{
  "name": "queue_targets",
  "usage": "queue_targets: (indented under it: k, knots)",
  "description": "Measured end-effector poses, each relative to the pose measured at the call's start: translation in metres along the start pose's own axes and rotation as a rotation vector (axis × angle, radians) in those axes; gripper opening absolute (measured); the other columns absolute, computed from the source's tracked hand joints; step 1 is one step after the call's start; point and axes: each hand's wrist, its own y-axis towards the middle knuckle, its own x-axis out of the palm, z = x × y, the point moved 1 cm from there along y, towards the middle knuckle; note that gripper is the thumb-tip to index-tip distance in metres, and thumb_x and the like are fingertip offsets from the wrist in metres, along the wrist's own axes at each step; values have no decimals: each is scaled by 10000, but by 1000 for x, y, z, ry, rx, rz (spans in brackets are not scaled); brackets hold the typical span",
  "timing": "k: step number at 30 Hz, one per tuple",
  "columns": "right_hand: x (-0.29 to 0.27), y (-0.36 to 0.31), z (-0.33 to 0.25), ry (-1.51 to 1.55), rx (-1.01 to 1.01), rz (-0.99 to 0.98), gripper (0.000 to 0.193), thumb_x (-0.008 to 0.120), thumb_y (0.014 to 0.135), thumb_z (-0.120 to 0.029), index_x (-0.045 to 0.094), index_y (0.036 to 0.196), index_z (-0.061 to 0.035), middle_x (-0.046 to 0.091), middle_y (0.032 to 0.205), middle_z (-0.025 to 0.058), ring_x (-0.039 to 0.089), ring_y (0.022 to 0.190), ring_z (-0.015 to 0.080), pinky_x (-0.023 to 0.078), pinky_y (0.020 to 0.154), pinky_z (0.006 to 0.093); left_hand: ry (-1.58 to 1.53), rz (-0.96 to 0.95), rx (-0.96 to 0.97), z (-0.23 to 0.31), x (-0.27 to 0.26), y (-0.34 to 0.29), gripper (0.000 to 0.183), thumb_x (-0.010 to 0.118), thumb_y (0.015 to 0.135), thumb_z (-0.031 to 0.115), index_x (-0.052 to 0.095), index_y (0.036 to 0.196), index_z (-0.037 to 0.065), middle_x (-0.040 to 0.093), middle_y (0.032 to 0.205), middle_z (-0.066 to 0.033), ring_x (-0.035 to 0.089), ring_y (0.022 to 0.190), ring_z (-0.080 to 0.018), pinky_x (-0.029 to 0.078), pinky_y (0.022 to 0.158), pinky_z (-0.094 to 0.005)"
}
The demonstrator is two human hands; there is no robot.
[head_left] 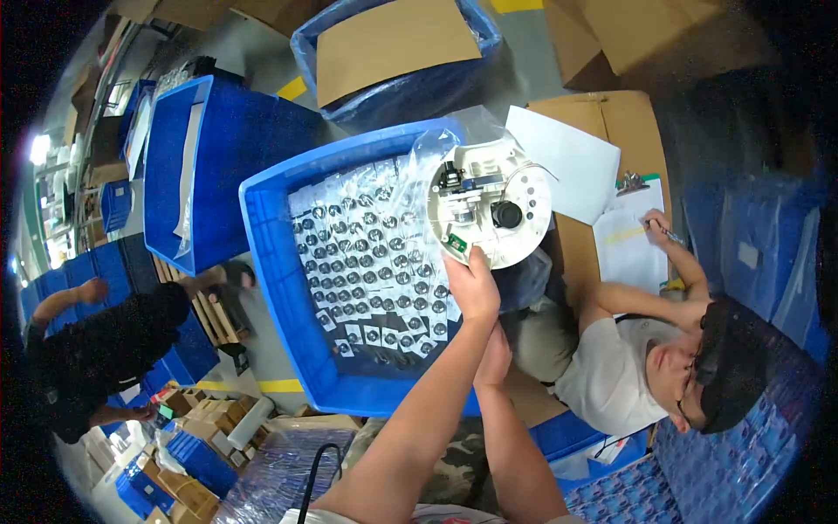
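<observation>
My left hand [472, 288] grips the lower edge of a white plastic housing [517, 244], thumb on top, and holds it raised over the right side of a blue bin. The housing's open inside faces up, with a black round part [505, 215], a small green circuit board [456, 243] and dark mechanical pieces in it. Just below my left wrist is my right hand [494, 360]; its fingers are mostly hidden behind that wrist, so its grip does not show. Inside the blue bin [272, 262], many small black round parts on white squares [367, 249] lie in rows under clear plastic.
To the right, a person in a white shirt [602, 375] writes on a clipboard [630, 236] over cardboard [567, 253]. Another blue bin [236, 166] stands at left, and a cardboard-topped bin [397, 48] at the far side. Someone in black [113, 349] is at far left.
</observation>
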Motion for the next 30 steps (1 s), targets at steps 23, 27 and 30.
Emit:
queue_targets:
  k: [23, 27, 30]
  knots:
    - [-1, 0, 0, -109, -34, 44, 405, 648, 747, -223, 549, 1114, -85, 610, 1015, 175, 564, 944, 382, 462, 782, 468, -51, -34, 32, -10, 4, 3, 412, 462, 873, 194, 429, 1162, -98, 558, 1092, -208, 524, 987, -271, 377, 905, -353]
    - [-2, 0, 2, -92, 35, 14, 395, 664, 738, -237, 548, 1080, -78, 613, 1012, 178, 568, 946, 385, 466, 776, 470, -96, -34, 45, -10, 6, 2, 400, 460, 870, 182, 429, 1169, -81, 563, 1086, -193, 529, 971, -256, 390, 890, -355]
    - [3, -1, 5, -79, -38, 52, 389, 657, 749, -263, 558, 1078, -81, 623, 982, 186, 585, 911, 386, 468, 781, 465, -206, -168, 26, -11, 1, 7, 438, 448, 865, 182, 379, 1224, -60, 540, 1122, -226, 541, 1001, -304, 399, 894, -383]
